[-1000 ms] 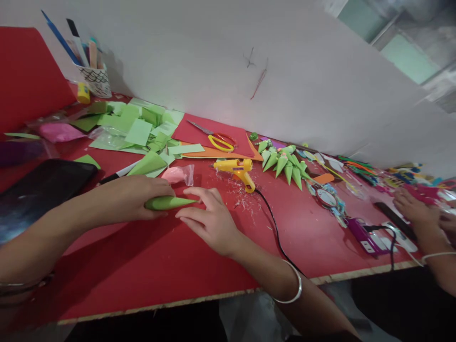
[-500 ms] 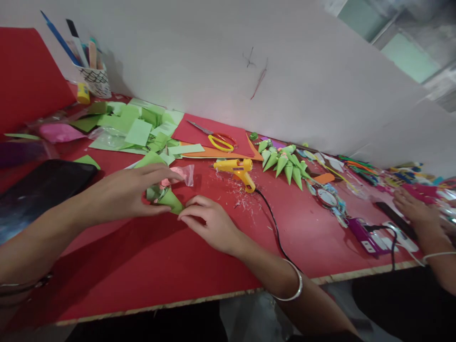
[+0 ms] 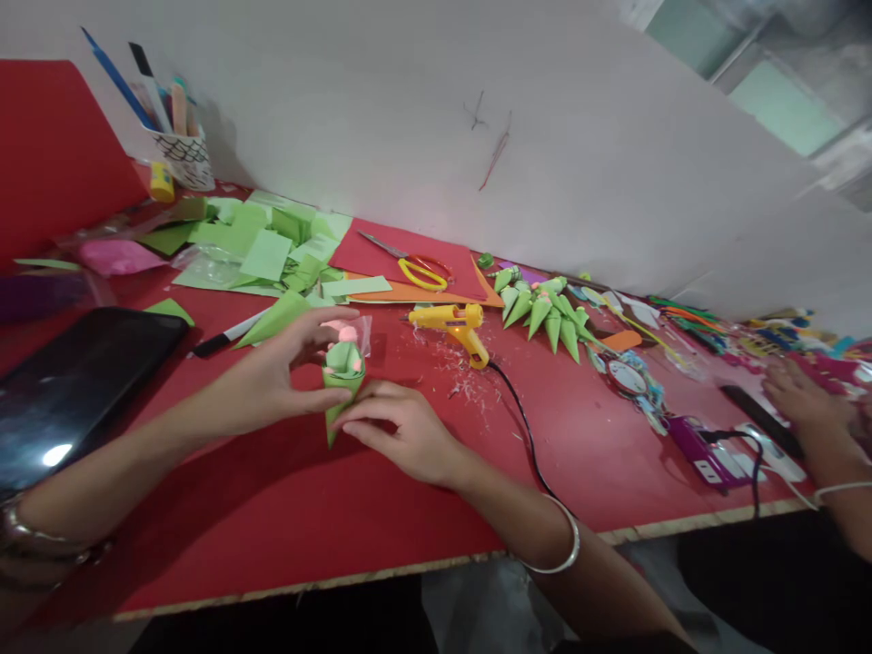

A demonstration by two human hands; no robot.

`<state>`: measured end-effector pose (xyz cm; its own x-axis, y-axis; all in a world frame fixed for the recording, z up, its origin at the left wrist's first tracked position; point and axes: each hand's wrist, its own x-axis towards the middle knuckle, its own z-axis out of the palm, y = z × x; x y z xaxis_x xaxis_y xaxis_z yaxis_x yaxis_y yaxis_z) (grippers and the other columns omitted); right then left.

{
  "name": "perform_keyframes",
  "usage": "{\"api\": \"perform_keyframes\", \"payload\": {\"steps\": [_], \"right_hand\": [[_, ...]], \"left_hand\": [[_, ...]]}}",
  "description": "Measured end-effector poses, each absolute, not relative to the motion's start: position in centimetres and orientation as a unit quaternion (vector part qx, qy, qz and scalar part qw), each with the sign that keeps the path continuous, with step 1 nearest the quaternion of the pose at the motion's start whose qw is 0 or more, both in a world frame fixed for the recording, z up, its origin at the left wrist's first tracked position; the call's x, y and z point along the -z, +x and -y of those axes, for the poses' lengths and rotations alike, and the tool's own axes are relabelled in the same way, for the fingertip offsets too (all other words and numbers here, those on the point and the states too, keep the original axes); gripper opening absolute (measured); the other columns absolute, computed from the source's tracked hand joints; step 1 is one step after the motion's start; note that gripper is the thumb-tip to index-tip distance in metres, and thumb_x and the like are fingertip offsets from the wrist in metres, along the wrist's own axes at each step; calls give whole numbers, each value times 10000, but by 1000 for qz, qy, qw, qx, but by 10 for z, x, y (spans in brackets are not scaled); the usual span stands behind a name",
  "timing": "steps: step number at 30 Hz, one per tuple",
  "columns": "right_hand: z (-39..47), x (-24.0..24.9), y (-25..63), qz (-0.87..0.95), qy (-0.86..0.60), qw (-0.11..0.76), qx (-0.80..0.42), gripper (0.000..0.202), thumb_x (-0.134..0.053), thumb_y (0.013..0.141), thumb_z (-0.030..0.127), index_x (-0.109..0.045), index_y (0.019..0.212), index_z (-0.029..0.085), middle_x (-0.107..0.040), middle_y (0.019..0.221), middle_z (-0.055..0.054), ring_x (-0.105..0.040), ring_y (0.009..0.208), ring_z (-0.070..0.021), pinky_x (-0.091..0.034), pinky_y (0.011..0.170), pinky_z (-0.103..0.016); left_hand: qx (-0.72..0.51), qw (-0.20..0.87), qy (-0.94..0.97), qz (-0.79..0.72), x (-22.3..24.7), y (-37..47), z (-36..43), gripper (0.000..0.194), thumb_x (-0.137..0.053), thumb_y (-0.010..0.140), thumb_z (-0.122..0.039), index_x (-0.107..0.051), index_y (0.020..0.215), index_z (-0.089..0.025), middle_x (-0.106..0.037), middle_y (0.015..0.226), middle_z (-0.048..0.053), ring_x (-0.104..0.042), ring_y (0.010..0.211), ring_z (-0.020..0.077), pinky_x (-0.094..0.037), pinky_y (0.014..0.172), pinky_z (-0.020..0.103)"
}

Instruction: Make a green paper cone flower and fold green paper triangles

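A green paper cone (image 3: 339, 392) stands tip down between my hands over the red table. Rolled green paper and small pink pieces show in its open top. My left hand (image 3: 282, 368) curves around its upper part, with the thumb against the front and the fingers behind. My right hand (image 3: 401, 431) pinches its lower right side with thumb and fingertips. Behind the cone lies a small clear bag (image 3: 365, 334), partly hidden. Left of it, a loose green paper cone (image 3: 273, 320) rests by a black-capped marker (image 3: 228, 333).
A yellow glue gun (image 3: 450, 320) lies right of my hands, its black cord running toward the table edge. Scissors (image 3: 423, 272) lie on red paper. Joined green cones (image 3: 541, 309) sit farther right. A phone (image 3: 88, 381) lies left. Another person's hand (image 3: 807, 400) is at far right.
The green cone has turned from lying slanted, tip rightward, to upright with its tip down, showing its filled top. My left hand has shifted slightly right, uncovering the marker.
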<state>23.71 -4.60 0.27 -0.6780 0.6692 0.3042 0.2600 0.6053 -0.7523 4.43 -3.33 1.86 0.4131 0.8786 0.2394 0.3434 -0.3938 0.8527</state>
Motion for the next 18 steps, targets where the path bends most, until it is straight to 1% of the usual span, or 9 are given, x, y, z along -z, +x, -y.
{"api": "perform_keyframes", "payload": {"steps": [2,4,7,10,11,15,18], "right_hand": [[46,-2,237,850,-269,292,-345,177,-508,857,212,-669,901,152,-609,828,-34,-574,779,-102,-468,753,-231],[46,-1,237,853,-265,293,-341,179,-510,856,213,-672,904,151,-611,815,-31,-575,772,-102,-469,745,-227],[46,0,237,853,-256,305,-338,182,-509,853,189,-677,904,143,-615,818,-36,-580,781,-100,-469,760,-222],[46,0,238,847,-256,319,-339,184,-506,844,154,-677,911,140,-615,814,-37,-585,751,-96,-479,740,-216],[46,0,238,844,-256,326,-340,183,-508,837,142,-676,907,144,-620,821,-37,-588,754,-96,-482,741,-217],[45,0,238,831,-227,353,-366,186,-506,824,108,-676,871,168,-663,862,-35,-603,844,-110,-476,816,-246],[44,0,239,814,-210,360,-406,173,-520,818,117,-674,859,186,-674,851,-22,-612,831,-110,-487,804,-253]], "left_hand": [[-363,396,742,-401,-16,48,35,627,-611,742,-287,-313,1290,-221,-550,965,28,-547,822,137,-477,731,240],[-362,418,730,-402,-15,49,36,643,-594,764,-267,-278,1323,-230,-554,919,18,-543,774,119,-477,699,224],[-372,449,718,-380,-16,49,38,658,-568,796,-223,-223,1354,-278,-550,997,22,-537,822,108,-468,703,197],[-392,466,714,-345,-18,49,40,667,-533,818,-179,-175,1370,-288,-535,1063,36,-527,915,117,-461,713,175],[-395,471,713,-337,-19,49,41,689,-526,821,-170,-142,1381,-288,-540,1059,37,-534,900,114,-464,706,175],[-393,473,720,-322,-20,50,45,812,-548,809,-164,-16,1407,-299,-585,1008,25,-558,727,83,-475,680,188],[-390,466,732,-308,-20,48,46,837,-572,793,-177,-22,1408,-316,-610,999,24,-582,748,110,-480,694,212]]}}
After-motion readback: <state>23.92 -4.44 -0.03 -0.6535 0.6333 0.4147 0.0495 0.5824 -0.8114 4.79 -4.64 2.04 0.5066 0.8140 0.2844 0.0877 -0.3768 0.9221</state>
